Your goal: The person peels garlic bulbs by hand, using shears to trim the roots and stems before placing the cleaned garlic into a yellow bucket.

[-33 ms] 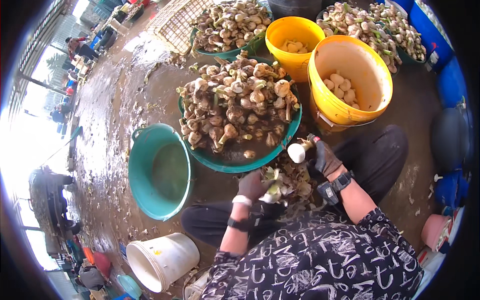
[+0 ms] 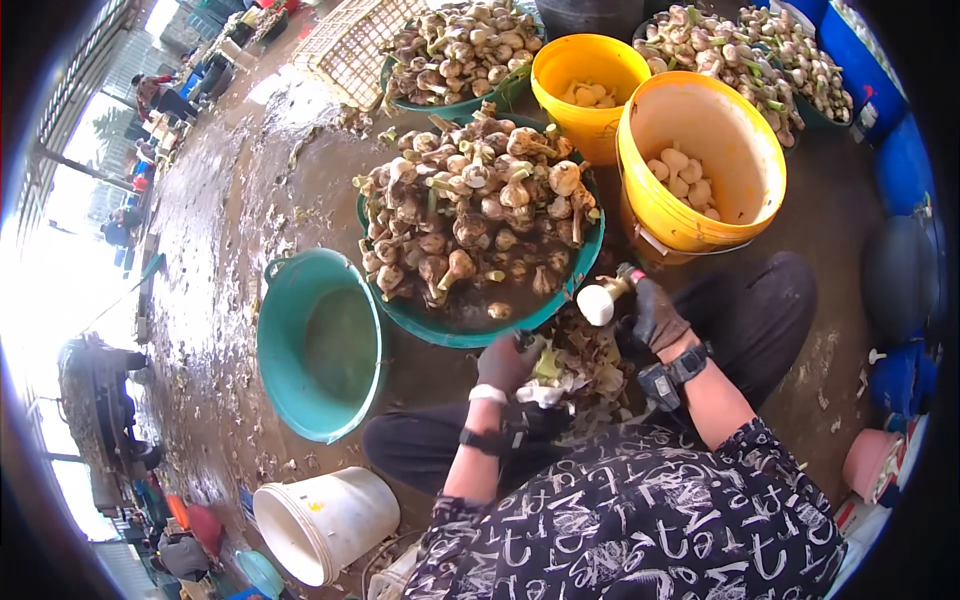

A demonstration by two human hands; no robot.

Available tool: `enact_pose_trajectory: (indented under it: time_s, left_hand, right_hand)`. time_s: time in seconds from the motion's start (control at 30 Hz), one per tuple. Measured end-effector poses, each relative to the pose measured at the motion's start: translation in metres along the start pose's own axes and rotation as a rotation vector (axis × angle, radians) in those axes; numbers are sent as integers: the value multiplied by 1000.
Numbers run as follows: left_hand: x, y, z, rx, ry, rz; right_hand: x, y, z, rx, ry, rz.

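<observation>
My right hand, in a dark glove, is closed around the stem of a peeled white garlic bulb. Something small and red shows at its fingertips, too small to name. My left hand, also gloved, has its fingers curled by the near rim of a green tub; what they hold, if anything, is hidden. Muddy, unpeeled garlic bulbs are heaped in that tub above brown water. Between my hands and legs lies a pile of garlic peelings.
Two yellow buckets with peeled bulbs stand beyond my right hand. An upright-looking green basin is left of the tub, and a white bucket lies tilted nearer. More garlic heaps and a pale crate are at the back.
My left hand has moved slightly up, away from the peelings and towards the tub's rim. The right hand and its bulb have barely shifted.
</observation>
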State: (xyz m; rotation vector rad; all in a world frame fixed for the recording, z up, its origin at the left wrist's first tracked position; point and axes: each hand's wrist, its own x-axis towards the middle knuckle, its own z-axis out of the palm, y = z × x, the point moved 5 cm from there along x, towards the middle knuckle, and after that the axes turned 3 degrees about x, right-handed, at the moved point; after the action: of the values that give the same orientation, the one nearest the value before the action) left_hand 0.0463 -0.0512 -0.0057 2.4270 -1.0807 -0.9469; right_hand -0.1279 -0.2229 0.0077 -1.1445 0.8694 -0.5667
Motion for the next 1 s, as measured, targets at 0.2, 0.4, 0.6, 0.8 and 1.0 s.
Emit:
enact_pose_trajectory:
  time_s: [0.2, 0.4, 0.6, 0.8, 1.0]
  left_hand:
    - [121, -16, 29, 23, 264, -106]
    - [160, -32, 59, -92, 38, -100]
    - [80, 34, 29, -651, -30, 203]
    - [22, 47, 8, -481, 43, 346]
    - [3, 46, 8, -855, -224, 264]
  right_hand:
    - [15, -84, -12, 1292, -652, -23]
    - [14, 15, 11, -413, -164, -5]
    - [18, 35, 14, -690, 45, -187]
    - [0, 4, 45, -556, -177, -273]
    - [-16, 2, 41, -457, -409, -324]
